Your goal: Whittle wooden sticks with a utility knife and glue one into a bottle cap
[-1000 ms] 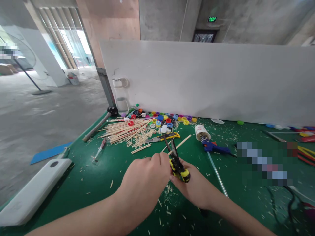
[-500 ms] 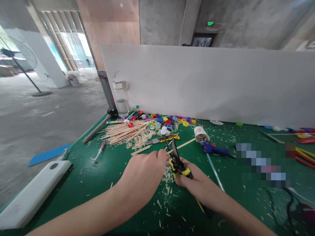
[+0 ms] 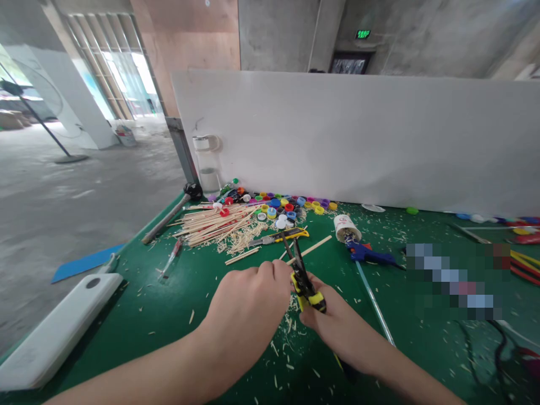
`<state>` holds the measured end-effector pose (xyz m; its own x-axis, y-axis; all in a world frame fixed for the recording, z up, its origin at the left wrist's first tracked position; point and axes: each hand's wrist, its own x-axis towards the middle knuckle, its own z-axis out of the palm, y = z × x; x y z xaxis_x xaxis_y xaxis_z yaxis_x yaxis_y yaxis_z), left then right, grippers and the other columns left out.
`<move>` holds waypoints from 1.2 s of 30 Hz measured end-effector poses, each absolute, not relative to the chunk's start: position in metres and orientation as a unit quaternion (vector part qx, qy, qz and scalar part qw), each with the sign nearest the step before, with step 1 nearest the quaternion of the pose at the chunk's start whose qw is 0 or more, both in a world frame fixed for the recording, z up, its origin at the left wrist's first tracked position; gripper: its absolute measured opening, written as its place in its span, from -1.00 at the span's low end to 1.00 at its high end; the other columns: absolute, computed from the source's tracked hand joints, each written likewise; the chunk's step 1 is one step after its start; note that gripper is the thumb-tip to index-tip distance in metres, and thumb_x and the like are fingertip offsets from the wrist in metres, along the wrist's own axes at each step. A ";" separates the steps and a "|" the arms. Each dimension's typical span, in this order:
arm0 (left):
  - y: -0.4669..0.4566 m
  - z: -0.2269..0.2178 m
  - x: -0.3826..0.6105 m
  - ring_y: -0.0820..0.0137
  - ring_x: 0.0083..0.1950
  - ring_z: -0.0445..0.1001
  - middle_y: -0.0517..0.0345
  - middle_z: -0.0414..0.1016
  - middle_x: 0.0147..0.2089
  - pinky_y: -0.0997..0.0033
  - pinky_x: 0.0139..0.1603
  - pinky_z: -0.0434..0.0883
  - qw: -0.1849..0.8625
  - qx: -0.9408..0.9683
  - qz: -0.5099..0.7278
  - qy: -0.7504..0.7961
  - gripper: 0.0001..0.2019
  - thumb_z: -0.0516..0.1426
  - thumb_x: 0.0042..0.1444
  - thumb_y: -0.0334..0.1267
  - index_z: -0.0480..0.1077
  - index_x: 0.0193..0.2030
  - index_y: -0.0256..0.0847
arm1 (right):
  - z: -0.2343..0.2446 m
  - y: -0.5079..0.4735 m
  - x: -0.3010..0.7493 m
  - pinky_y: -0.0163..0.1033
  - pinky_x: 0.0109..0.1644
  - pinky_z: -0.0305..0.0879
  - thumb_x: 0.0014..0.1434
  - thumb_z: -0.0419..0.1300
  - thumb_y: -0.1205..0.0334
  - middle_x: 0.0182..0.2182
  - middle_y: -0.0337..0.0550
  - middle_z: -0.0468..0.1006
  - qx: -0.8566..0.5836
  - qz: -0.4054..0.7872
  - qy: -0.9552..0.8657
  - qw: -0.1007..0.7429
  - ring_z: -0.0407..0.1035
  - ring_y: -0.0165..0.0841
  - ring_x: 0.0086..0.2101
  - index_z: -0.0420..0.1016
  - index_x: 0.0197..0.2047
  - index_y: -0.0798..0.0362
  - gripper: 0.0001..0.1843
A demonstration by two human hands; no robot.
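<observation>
1. While I watch through the head camera, my right hand [image 3: 337, 320] is wrapped tight around the yellow-and-black handles of the cutting pliers [image 3: 304, 278], whose dark blades point up and away from me.
2. My left hand [image 3: 248, 304] is curled shut, fingertips pinched on the near end of a thin wooden stick [image 3: 312, 247]; the stick runs off to the right and away, passing through or right against the blades. I cannot tell whether they are biting it yet.
3. Both hands hover just above the green table [image 3: 169, 304], over a scatter of pale wood shavings [image 3: 291, 326].
4. I judge the stick light, stiff and brittle: it should snap cleanly but could splinter or flick away, so I want to pinch it close beside the blades, not far out along its length.
5. I judge the pliers the heavier piece, with rubbery handles that offer a sure grip well back from the blades.
6. Further away lie a bundle of wooden sticks [image 3: 215, 222], a row of coloured bottle caps [image 3: 287, 205], a yellow utility knife [image 3: 278, 236] and a blue glue gun [image 3: 367, 254] beside a tipped paper cup [image 3: 346, 226].
</observation>
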<state>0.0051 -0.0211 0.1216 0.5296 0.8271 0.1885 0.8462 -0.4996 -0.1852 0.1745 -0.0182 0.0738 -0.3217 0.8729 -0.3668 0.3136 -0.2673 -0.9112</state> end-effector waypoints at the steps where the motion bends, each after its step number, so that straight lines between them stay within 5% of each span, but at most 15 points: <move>1: -0.022 0.122 0.005 0.39 -0.51 0.49 0.16 0.50 -0.41 0.54 -0.65 0.25 0.130 -0.865 -0.041 -0.482 -0.68 0.03 -0.04 -0.61 0.42 -0.18 -0.25 | 0.073 -0.018 0.175 -0.27 -0.45 -0.02 -0.08 0.09 0.35 -0.44 -0.30 0.24 -0.530 0.593 -0.557 0.241 0.04 -0.45 -0.51 0.20 0.17 0.01 -0.33; 5: -0.020 0.119 0.005 0.37 -0.55 0.45 0.18 0.47 -0.46 0.51 -0.68 0.22 0.153 -0.866 -0.076 -0.471 -0.67 0.04 -0.10 -0.62 0.44 -0.22 -0.24 | 0.069 -0.014 0.177 -0.27 -0.45 -0.04 -0.11 0.09 0.34 -0.47 -0.33 0.17 -0.523 0.596 -0.557 0.248 0.01 -0.45 -0.51 0.23 0.09 0.03 -0.39; 11: -0.019 0.110 0.009 0.44 -0.57 0.43 0.15 0.46 -0.46 0.55 -0.69 0.18 0.191 -0.862 -0.072 -0.464 -0.73 0.03 -0.07 -0.61 0.42 -0.26 -0.30 | 0.070 -0.002 0.185 -0.28 -0.39 0.03 -0.05 0.13 0.32 -0.49 -0.35 0.16 -0.492 0.595 -0.597 0.218 0.04 -0.45 -0.47 0.30 -0.20 0.01 -0.73; 18: -0.023 0.111 0.012 0.42 -0.51 0.48 0.07 0.51 -0.32 0.55 -0.65 0.25 0.173 -0.864 -0.027 -0.472 -0.49 0.07 -0.05 -0.53 0.30 0.12 -0.39 | 0.076 -0.003 0.182 -0.17 -0.08 0.22 -0.12 0.20 0.33 -0.28 -0.20 0.38 -0.466 0.615 -0.583 0.256 0.27 -0.32 -0.24 0.24 -0.25 -0.01 -0.68; 26: -0.029 0.120 0.010 0.40 -0.42 0.48 0.06 0.48 -0.20 0.57 -0.61 0.25 0.110 -0.866 0.045 -0.485 -0.52 0.10 -0.08 -0.52 0.29 0.05 -0.27 | 0.067 -0.006 0.178 -0.28 -0.31 0.19 -0.12 0.15 0.39 -0.27 -0.18 0.34 -0.474 0.597 -0.599 0.247 0.20 -0.40 -0.35 0.20 -0.19 0.01 -0.63; 36: -0.010 0.119 -0.001 0.38 -0.43 0.47 0.13 0.46 -0.33 0.50 -0.53 0.23 0.032 -0.865 0.044 -0.498 -0.63 0.06 -0.12 -0.58 0.31 -0.12 -0.24 | 0.061 -0.005 0.186 -0.29 -0.38 0.08 -0.13 0.10 0.42 -0.34 -0.24 0.31 -0.482 0.606 -0.590 0.229 0.13 -0.44 -0.43 0.28 -0.19 -0.01 -0.64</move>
